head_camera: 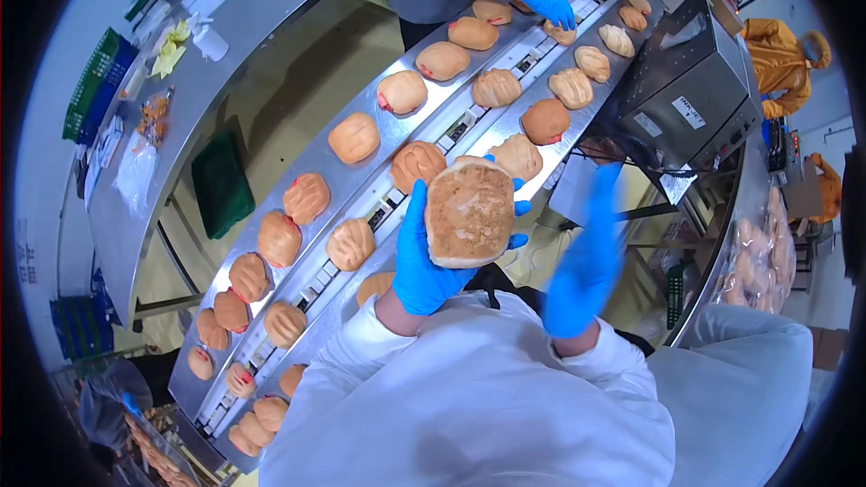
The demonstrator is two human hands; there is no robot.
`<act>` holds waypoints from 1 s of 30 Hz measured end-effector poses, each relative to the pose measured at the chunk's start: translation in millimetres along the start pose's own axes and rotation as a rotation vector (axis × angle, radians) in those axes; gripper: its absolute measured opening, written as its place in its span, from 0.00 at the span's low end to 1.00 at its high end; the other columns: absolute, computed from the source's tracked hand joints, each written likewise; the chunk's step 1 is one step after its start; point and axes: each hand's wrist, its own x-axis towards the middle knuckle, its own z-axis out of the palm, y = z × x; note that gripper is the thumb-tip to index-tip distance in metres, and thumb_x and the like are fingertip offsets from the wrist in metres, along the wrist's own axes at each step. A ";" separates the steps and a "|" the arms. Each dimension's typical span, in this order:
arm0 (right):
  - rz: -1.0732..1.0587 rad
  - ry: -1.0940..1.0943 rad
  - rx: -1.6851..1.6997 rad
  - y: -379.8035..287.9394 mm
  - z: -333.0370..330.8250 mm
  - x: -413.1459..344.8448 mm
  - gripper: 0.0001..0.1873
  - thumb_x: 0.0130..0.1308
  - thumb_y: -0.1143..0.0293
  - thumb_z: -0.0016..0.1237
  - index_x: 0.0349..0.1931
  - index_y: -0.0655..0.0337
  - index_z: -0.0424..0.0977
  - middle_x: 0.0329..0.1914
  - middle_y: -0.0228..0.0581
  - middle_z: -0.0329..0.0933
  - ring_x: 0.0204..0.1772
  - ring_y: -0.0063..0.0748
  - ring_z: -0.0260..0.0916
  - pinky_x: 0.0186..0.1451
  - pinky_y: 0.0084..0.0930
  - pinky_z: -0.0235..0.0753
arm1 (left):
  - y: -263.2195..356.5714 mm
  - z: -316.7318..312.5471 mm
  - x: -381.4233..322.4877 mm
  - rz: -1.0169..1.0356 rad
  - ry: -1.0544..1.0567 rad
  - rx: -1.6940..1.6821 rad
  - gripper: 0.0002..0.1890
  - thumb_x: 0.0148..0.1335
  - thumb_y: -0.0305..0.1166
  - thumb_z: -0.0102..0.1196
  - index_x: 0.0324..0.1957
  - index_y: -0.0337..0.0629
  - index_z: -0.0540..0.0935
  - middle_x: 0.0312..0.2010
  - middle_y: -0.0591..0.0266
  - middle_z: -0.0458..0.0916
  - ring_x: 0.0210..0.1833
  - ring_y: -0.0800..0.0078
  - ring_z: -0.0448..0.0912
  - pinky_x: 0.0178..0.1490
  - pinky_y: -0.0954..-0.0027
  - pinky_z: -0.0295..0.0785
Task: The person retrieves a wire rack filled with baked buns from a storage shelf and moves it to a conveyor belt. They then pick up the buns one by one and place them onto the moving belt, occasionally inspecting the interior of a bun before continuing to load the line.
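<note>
My left hand (425, 269), in a blue glove, holds up a bread bun (470, 213) whose browned, flour-dusted flat side faces me. Its fingertips show past the bun's right edge. Off to the right, my blue-gloved right hand (585, 260) is raised and blurred, with nothing seen in it. Just beyond the held bun, a scored bun (417, 166) sits on the conveyor's middle track (387, 210). A pale bun (517, 157) rests on the near metal ledge, partly hidden by my left hand.
Several buns, some with red filling showing, line the far ledge (379, 169). Across the conveyor, a co-worker's gloved hand (551, 5) touches a bun. At right stands a dark metal machine (683, 95). A green crate (222, 184) lies below; a steel table (176, 88) curves along the left.
</note>
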 end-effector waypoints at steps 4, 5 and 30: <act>0.134 -0.415 -0.089 41.7 7.1 35.8 0.28 0.75 0.61 0.41 0.72 0.61 0.60 0.78 0.42 0.55 0.77 0.38 0.55 0.77 0.36 0.54 | -4.7 -12.2 8.5 -0.013 0.141 -0.455 0.39 0.71 0.65 0.36 0.72 0.46 0.62 0.69 0.45 0.67 0.67 0.48 0.71 0.68 0.49 0.68; 0.321 -0.272 0.132 61.6 -6.7 56.1 0.26 0.75 0.62 0.40 0.70 0.60 0.63 0.76 0.41 0.59 0.76 0.36 0.57 0.76 0.34 0.56 | -3.0 -16.5 13.4 -0.027 0.122 -0.402 0.39 0.71 0.65 0.36 0.72 0.46 0.62 0.68 0.44 0.67 0.67 0.49 0.71 0.68 0.49 0.69; 0.738 -0.028 0.579 216.6 -84.8 136.2 0.09 0.69 0.77 0.50 0.47 0.66 0.78 0.47 0.35 0.79 0.50 0.24 0.74 0.57 0.23 0.72 | -43.3 -6.3 202.0 0.243 0.280 0.044 0.39 0.62 0.29 0.65 0.70 0.36 0.58 0.70 0.41 0.64 0.64 0.51 0.76 0.62 0.52 0.78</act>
